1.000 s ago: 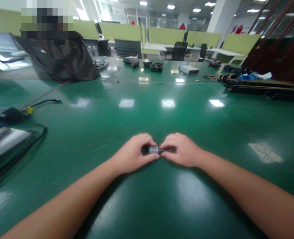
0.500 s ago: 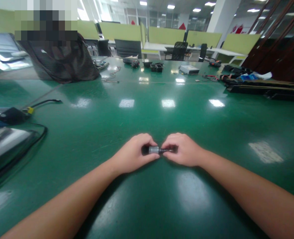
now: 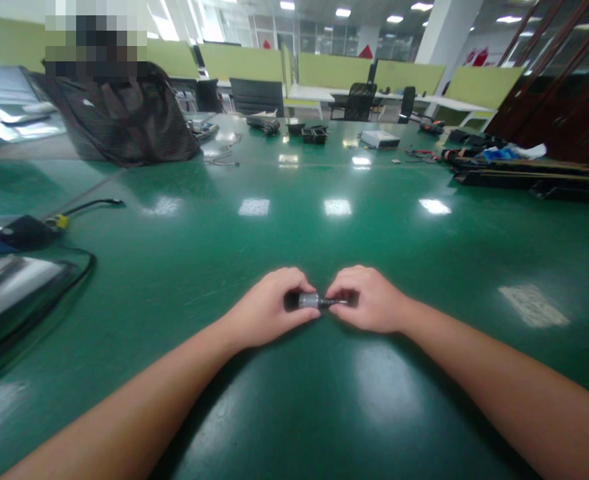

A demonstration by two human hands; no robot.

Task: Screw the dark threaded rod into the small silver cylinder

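My left hand [image 3: 269, 307] is closed around a small silver cylinder [image 3: 308, 301], which looks like a small motor, with thumb and fingertips on its sides. From the cylinder's right end a thin dark ridged shaft [image 3: 333, 302] runs toward my right hand [image 3: 367, 298]. The thumb and fingers of that hand pinch the shaft; its far end lies in the shadow of the palm. Both hands rest low over the green tabletop [image 3: 294, 407], and the cylinder with its shaft lies level between them. Fine detail of the part is too small to make out.
To the left lie a device with a black cable [image 3: 87, 263] and a black and blue item with a yellow connector [image 3: 61, 221]. A large dark bag [image 3: 129, 120] stands at the back left. Black rails [image 3: 534, 180] and a white box [image 3: 379, 139] sit farther back.
My right hand has shifted very slightly to the right along the shaft. My left hand and the cylinder look the same.
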